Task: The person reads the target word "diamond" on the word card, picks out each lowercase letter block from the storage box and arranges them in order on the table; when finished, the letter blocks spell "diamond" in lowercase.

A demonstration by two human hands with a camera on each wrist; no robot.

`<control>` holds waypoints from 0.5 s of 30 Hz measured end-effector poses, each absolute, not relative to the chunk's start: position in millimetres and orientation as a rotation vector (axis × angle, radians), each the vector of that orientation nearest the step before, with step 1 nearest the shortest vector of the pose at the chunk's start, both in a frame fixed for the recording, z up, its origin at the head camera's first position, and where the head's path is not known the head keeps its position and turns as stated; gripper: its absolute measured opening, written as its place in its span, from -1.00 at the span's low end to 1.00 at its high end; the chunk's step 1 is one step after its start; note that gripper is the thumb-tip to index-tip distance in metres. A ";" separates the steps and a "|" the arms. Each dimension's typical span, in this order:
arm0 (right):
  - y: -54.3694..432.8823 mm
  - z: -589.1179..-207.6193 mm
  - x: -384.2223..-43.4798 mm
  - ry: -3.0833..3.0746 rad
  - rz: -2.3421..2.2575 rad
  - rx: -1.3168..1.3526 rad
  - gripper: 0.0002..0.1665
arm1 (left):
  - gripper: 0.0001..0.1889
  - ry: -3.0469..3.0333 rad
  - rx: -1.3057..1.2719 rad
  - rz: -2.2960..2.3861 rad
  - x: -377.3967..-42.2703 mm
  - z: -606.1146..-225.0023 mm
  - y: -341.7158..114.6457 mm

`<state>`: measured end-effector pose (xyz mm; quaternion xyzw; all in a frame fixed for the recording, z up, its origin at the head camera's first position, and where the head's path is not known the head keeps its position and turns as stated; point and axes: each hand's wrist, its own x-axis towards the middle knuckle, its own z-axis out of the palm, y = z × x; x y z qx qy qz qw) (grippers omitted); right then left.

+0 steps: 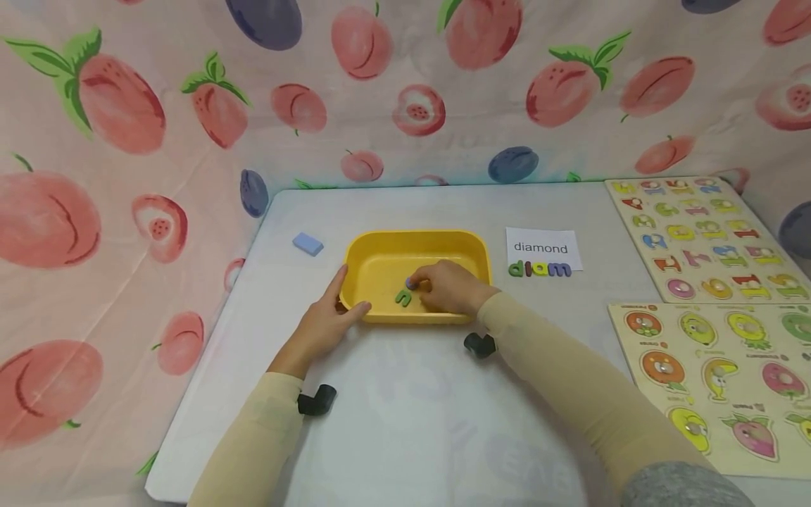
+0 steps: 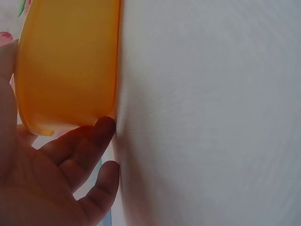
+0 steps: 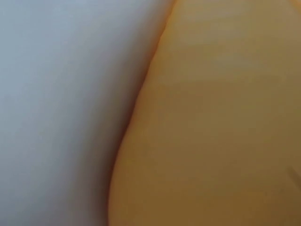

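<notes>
A shallow yellow tray [image 1: 415,318] stands in the middle of the table. My left hand [image 1: 319,325] grips its left end, thumb at the near rim and fingers along the outer wall; the left wrist view shows fingertips against the tray's end [image 2: 68,70]. Inside the tray, my right hand [image 1: 450,287] pinches a small purple letter [image 1: 410,284], mostly covered by the fingers. A green letter n [image 1: 403,298] lies just below it on the tray floor. In the right wrist view only the tray's outer wall [image 3: 207,132] shows, not the hand.
A white card [image 1: 543,239] reading "diamond" lies right of the tray, with coloured letters d, i, a, m [image 1: 540,270] in a row along its lower edge. A blue block [image 1: 307,244] lies at the left. An alphabet board [image 1: 687,218] and a fruit board [image 1: 687,387] occupy the right side.
</notes>
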<state>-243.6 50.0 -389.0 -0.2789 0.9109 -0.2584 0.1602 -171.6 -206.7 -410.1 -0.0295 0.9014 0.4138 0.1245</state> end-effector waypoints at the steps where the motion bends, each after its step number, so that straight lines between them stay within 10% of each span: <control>1: 50.0 -388.7 -243.7 2.617 -0.738 -0.797 -0.62 | -0.03 2.628 -0.086 1.207 -171.6 -409.9 -206.5; 15: 48.0 -388.7 -247.8 2.651 -0.674 -0.836 -0.57 | -0.05 2.626 -0.092 1.205 -171.1 -407.2 -205.5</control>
